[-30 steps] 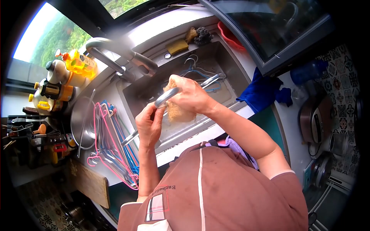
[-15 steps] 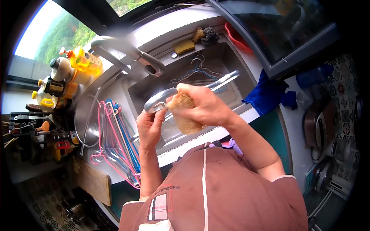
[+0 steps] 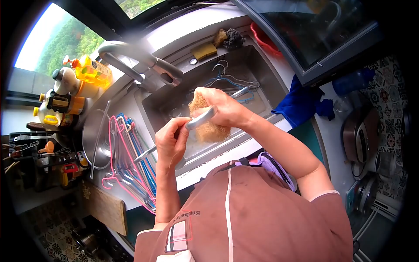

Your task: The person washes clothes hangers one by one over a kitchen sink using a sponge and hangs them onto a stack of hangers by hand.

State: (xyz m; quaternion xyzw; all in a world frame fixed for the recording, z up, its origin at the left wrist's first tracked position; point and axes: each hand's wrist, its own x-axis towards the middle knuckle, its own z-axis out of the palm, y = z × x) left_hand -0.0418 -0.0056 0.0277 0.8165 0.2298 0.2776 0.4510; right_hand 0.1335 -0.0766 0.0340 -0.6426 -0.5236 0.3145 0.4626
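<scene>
My left hand (image 3: 169,139) pinches a silver-grey clothes hanger (image 3: 202,118) with a thick curved end, held over the near side of the sink. One end of it sticks out lower left past my left wrist, another beyond my right hand. My right hand (image 3: 224,107) is wrapped round a tan loofah (image 3: 214,132), pressed against the hanger. Part of the hanger is hidden behind both hands. In the sink (image 3: 257,59) lie several wet hangers (image 3: 224,77), some blue. A bundle of pink, blue and white hangers (image 3: 131,153) rests on the counter to the left.
A faucet (image 3: 168,72) arches over the sink's left side. Behind the sink sit a yellow sponge (image 3: 204,51) and a dark scourer (image 3: 234,39). Soap bottles (image 3: 94,72) line the window side. A blue cloth (image 3: 299,102) lies right; a wooden board (image 3: 104,207) stands lower left.
The hanger has turned in my hands, its curved end now pointing up and right. My right hand and the loofah have shifted slightly up; the grips are unchanged.
</scene>
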